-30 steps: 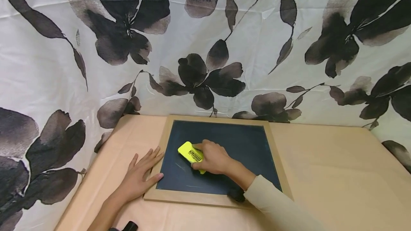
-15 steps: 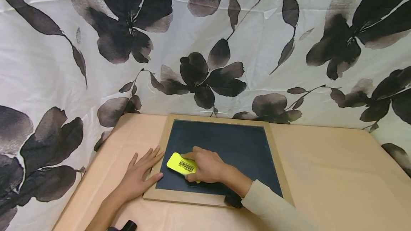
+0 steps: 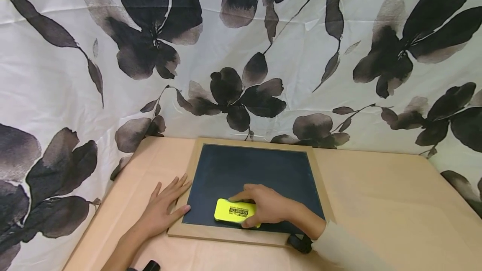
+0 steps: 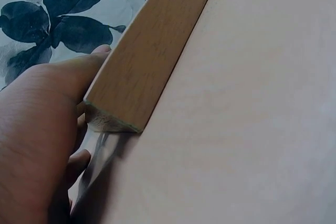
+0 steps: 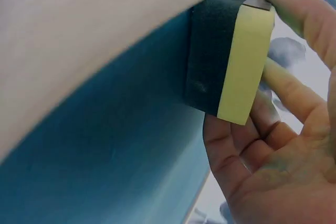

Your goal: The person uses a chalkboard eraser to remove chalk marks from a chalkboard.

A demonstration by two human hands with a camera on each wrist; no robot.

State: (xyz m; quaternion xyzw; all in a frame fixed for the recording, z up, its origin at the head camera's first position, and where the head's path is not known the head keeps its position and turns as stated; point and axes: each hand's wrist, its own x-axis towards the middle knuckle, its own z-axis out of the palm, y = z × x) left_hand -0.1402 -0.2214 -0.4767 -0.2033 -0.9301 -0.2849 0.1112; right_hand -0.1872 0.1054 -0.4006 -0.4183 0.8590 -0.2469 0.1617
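Observation:
A wood-framed chalkboard (image 3: pixel 263 166) lies flat on the table. My right hand (image 3: pixel 269 205) grips a yellow board eraser (image 3: pixel 235 211) with a dark felt underside, near the board's lower edge. In the right wrist view, the eraser (image 5: pixel 245 66) sits between thumb and fingers, its felt against the dark board (image 5: pixel 131 124); the palm carries a faint bluish smudge. My left hand (image 3: pixel 162 210) lies with fingers spread at the frame's left side, thumb on the frame. In the left wrist view, the left hand (image 4: pixel 42 124) is beside the frame's corner (image 4: pixel 142 61).
The table (image 3: pixel 380 204) has a pale tan covering and extends right of the board. Behind it hangs a white cloth (image 3: pixel 301 66) with dark flowers. Black wrist cameras show at the right wrist (image 3: pixel 300 244) and the left wrist (image 3: pixel 152 266).
My right hand moved the eraser down and left across the board, then right along its lower edge. Light chalk marks seen earlier at the lower left no longer show. The left hand stayed put.

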